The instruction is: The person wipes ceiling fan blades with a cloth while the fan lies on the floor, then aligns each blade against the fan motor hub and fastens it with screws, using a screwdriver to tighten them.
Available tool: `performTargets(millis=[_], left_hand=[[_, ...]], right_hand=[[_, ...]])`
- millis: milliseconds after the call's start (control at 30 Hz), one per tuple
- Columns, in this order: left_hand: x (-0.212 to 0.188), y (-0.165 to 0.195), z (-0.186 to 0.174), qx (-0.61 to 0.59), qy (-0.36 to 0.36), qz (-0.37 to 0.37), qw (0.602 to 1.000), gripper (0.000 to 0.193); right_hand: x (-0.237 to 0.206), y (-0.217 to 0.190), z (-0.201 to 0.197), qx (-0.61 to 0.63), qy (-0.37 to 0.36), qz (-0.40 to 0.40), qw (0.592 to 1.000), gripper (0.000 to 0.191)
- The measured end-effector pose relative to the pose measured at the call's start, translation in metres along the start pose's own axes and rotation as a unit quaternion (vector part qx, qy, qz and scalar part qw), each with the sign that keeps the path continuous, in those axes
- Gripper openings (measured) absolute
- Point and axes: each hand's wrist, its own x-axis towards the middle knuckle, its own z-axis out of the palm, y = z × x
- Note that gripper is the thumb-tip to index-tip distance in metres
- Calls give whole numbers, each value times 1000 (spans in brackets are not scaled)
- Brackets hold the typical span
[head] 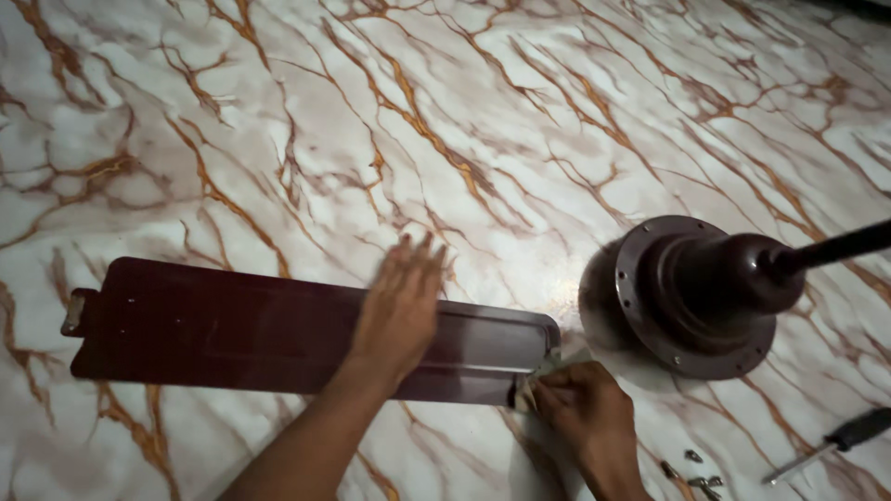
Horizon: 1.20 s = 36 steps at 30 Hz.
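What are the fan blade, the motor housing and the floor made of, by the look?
Fan blade: likely painted sheet metal, glossy dark brown, thin with pressed ribs. Motor housing: probably painted metal, same brown, flange ringed with screw holes. Floor: polished marble-look surface, white with orange-brown veins; stone or tile, cannot tell.

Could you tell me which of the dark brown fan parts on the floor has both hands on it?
The long flat fan blade: the left hand lies flat on it and the right hand presses a cloth to its end. The round motor housing stands untouched.
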Motion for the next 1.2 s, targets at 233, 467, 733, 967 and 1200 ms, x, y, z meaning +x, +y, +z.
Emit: performTargets(millis=[233,467,733,967,1200], left_hand=[[3,53,-1,-98,-102,84,986,46],[9,55,-3,-93,-100,85,987,46],[10,54,-7,-83,-106,80,988,46],[10,50,-2,-95,-93,81,988,46],[12,52,-19,-111,-113,76,984,46]], right_hand=[[-19,-5,0,-31,53,-176,982,24],[-34,-22,11,-119,90,-261,954,26],[-12,9,13,-85,110,-226,964,16],[15,28,10,-101,125,-247,956,9],[7,22,2,-122,84,-245,958,13]])
